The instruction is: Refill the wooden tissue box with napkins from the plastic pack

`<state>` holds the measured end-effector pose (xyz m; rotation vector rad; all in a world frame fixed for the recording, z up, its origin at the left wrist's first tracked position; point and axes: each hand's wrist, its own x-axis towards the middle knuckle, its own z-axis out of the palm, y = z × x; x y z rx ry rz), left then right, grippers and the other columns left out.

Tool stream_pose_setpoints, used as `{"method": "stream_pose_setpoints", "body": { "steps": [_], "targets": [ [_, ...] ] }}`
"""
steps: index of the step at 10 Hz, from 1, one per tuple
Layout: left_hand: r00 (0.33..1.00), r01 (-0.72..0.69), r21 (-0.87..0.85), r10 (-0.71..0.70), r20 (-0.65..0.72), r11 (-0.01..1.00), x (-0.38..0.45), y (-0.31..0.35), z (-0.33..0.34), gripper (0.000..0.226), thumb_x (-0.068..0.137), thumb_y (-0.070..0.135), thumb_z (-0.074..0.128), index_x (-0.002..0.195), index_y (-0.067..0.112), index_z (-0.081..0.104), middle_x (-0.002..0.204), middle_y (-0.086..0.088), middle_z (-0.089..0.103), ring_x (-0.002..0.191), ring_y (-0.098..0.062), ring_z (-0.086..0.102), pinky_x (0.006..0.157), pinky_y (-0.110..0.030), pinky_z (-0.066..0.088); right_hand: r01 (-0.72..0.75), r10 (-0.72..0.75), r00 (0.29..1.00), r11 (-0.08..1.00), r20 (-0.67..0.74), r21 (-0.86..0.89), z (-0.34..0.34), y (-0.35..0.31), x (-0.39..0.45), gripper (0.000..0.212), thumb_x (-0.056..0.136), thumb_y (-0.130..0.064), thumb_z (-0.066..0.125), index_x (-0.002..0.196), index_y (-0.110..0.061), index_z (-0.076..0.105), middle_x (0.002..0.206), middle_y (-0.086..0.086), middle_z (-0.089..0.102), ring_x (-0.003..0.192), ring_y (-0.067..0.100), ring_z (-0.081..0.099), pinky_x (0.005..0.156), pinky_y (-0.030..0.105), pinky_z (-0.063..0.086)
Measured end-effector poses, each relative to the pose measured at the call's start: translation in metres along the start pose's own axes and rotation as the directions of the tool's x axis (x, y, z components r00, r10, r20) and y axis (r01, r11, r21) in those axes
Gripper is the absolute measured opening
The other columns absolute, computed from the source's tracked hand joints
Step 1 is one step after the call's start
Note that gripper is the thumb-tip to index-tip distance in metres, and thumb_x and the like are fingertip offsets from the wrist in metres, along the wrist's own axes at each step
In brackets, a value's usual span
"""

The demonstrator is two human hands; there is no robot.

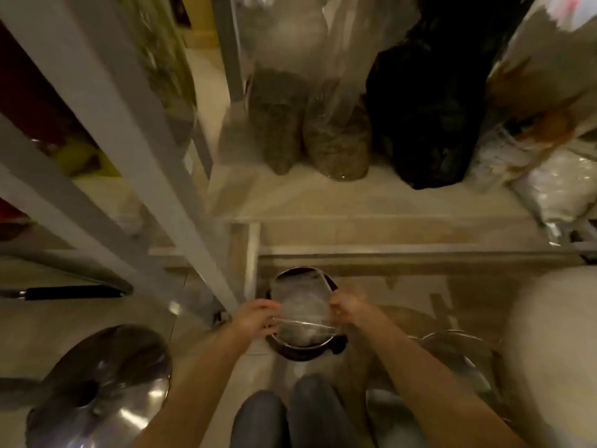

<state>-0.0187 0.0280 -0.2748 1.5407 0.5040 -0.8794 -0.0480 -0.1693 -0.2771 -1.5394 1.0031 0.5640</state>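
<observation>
A clear plastic pack [302, 310] is stretched between my two hands, low in the middle of the head view. My left hand [256, 316] grips its left edge and my right hand [350, 308] grips its right edge. The pack hangs directly over a round dark bin [307, 349] that stands on the floor. Blur hides what the pack holds. No wooden tissue box shows in this frame.
A pale shelf [371, 202] ahead carries two clear bags of brownish stuff [307, 130], a black bag [426, 108] and white bags [555, 189]. A grey rack post [129, 163] slants at left. A shiny metal lid [103, 383] lies lower left. My knees [290, 415] are below.
</observation>
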Motion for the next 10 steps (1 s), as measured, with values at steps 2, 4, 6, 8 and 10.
{"method": "stream_pose_setpoints", "body": {
  "steps": [2, 4, 6, 8, 10],
  "targets": [
    [0.997, 0.069, 0.006, -0.069, 0.015, 0.998, 0.091, -0.057, 0.008, 0.011, 0.089, -0.003, 0.051, 0.094, -0.004, 0.06, 0.085, -0.013, 0.061, 0.077, -0.023, 0.059, 0.076, -0.034, 0.051, 0.099, -0.126, 0.978, 0.982, -0.168, -0.16, 0.025, 0.051, 0.103, 0.031, 0.086, 0.006, 0.05, 0.062, -0.013, 0.049, 0.063, 0.004, 0.05, 0.054, 0.016, 0.049, 0.042, 0.016, 0.044],
    [0.998, 0.051, 0.079, -0.053, 0.026, 0.996, 0.125, -0.075, 0.014, 0.01, 0.089, 0.005, 0.054, 0.09, 0.0, 0.062, 0.093, -0.013, 0.062, 0.097, -0.027, 0.058, 0.091, -0.033, 0.046, 0.175, -0.178, 0.984, 0.934, 0.02, -0.31, 0.042, 0.071, 0.136, 0.033, 0.088, -0.006, 0.049, 0.119, 0.0, 0.056, 0.105, 0.016, 0.06, 0.084, 0.022, 0.055, 0.077, 0.029, 0.044],
    [0.994, -0.007, 0.238, -0.019, 0.104, 0.971, 0.109, -0.065, 0.015, 0.034, 0.092, 0.012, 0.049, 0.122, -0.003, 0.054, 0.117, -0.016, 0.061, 0.11, -0.03, 0.057, 0.095, -0.033, 0.044, 0.201, -0.183, 0.98, 0.906, 0.083, -0.372, 0.036, 0.059, 0.112, 0.045, 0.091, -0.01, 0.048, 0.135, -0.005, 0.039, 0.13, 0.016, 0.053, 0.116, 0.031, 0.053, 0.098, 0.037, 0.045],
    [0.983, -0.138, 0.394, 0.078, 0.166, 0.908, 0.03, 0.005, 0.014, 0.057, 0.09, 0.02, 0.054, 0.141, 0.013, 0.031, 0.145, -0.014, 0.038, 0.131, -0.028, 0.039, 0.105, -0.032, 0.033, 0.217, -0.186, 0.974, 0.925, 0.126, -0.311, 0.026, 0.005, 0.042, 0.07, 0.085, -0.014, 0.06, 0.144, -0.008, 0.023, 0.14, 0.017, 0.045, 0.125, 0.032, 0.046, 0.106, 0.037, 0.039],
    [0.952, -0.288, 0.529, 0.176, 0.251, 0.798, -0.087, 0.093, 0.012, 0.05, 0.087, 0.015, 0.059, 0.134, 0.007, 0.043, 0.133, -0.013, 0.052, 0.116, -0.019, 0.051, 0.083, -0.016, 0.04, 0.309, -0.247, 0.943, 0.9, 0.223, -0.309, 0.008, -0.067, -0.083, 0.044, 0.082, -0.012, 0.065, 0.125, -0.01, 0.054, 0.125, 0.011, 0.06, 0.11, 0.023, 0.058, 0.09, 0.028, 0.05]
  ]
}}
